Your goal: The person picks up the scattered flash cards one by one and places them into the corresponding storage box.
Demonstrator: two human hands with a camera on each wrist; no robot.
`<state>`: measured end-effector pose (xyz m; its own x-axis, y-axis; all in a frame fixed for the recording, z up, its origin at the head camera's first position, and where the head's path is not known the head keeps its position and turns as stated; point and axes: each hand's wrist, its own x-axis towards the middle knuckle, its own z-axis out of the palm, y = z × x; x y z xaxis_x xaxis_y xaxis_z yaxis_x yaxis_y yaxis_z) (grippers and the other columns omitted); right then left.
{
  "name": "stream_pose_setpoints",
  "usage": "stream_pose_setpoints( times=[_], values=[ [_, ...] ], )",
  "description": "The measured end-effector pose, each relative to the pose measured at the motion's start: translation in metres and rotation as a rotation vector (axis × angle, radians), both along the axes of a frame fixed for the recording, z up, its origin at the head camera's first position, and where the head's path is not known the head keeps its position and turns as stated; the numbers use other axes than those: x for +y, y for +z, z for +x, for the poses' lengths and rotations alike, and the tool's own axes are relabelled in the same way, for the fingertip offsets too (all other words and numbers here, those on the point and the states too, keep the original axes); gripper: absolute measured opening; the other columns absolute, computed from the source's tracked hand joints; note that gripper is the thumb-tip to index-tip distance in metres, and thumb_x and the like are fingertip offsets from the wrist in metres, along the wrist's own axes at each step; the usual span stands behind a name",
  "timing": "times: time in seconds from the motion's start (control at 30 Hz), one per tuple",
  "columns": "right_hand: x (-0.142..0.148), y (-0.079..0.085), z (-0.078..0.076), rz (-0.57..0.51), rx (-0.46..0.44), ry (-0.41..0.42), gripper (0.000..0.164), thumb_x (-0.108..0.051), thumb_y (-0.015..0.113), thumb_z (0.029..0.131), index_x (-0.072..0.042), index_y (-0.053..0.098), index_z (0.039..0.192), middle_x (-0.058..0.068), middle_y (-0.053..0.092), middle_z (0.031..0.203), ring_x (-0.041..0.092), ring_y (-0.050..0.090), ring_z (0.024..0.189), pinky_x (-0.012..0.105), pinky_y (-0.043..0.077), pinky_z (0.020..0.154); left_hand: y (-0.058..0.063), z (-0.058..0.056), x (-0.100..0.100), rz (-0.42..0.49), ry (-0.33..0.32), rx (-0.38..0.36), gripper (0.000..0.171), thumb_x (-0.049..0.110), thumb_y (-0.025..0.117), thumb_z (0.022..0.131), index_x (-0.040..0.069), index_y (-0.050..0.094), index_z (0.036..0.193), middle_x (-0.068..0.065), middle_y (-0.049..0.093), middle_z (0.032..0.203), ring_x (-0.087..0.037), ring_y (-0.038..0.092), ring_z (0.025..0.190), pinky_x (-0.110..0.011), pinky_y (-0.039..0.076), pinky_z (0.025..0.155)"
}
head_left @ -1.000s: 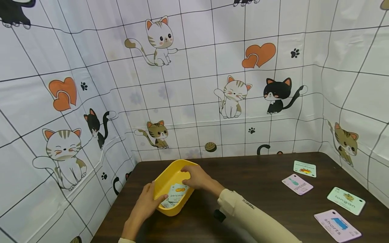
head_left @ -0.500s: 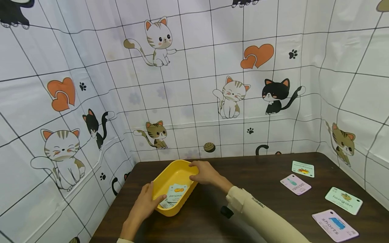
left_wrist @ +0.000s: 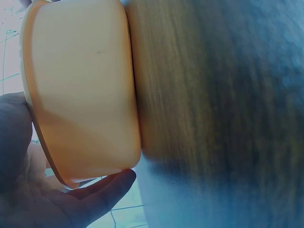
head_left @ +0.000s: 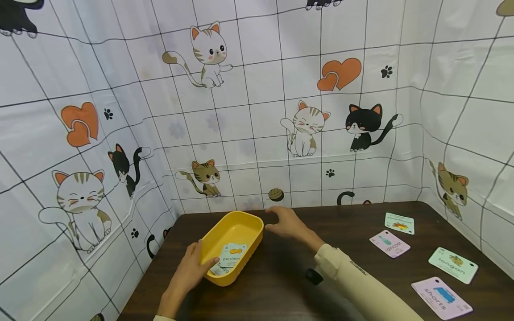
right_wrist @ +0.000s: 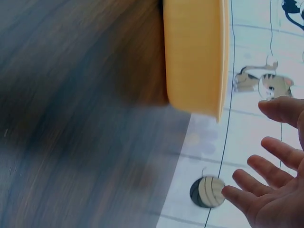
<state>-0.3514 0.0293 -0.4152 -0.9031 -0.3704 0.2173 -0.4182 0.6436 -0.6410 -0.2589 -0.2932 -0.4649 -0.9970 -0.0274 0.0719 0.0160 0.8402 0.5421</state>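
A: Largest item first?

B: The worktop (head_left: 341,223), dark, wood-grained. On it stood the yellow tub (head_left: 250,256), base down; all places were taken from the tub.

A: What had just changed?

B: The right grip (head_left: 287,224). Half a second earlier it had held the tub's right rim. At this reading it was off, just beside that rim, not touching. Fingers were spread and held nothing; the right wrist view agreed.

A: And the left grip (head_left: 190,267)?

B: Unchanged. Partly closed, it held the tub at the near left rim, thumb reaching over the edge, fingers along the outer side.

A: Cards?

B: Inside the tub, toward its near end: the persimmon card (head_left: 232,255), with a lower card (head_left: 218,269) partly beneath it, wording mostly hidden. Well to the tub's right lay four more: shorts card (head_left: 441,298), longan card (head_left: 453,265), raincoat card (head_left: 390,243) and fruit card (head_left: 399,224), the last too small to read.

A: Meaning for the work?

B: Judgement: the left grip alone steadied the tub, and the right was unloaded. No card had visibly been added or removed over that half second.
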Motion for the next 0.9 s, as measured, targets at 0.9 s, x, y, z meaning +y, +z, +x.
stream_pose_setpoints(
  times=[0.9],
  values=[
    [0.134,-0.009,-0.009,0.14,0.041,-0.148,0.059,-0.024,0.075,0.098,0.006,0.058,0.146,0.034,0.058,0.15,0.058,0.053,0.139,0.07,0.048,0.11,-0.002,-0.001,-0.001,0.006,-0.002,-0.017,0.102,0.053,0.07,0.102,-0.01,0.023,0.166,-0.036,0.034,0.164,-0.053,0.05,0.141,-0.069,0.044,0.114]
  ],
)
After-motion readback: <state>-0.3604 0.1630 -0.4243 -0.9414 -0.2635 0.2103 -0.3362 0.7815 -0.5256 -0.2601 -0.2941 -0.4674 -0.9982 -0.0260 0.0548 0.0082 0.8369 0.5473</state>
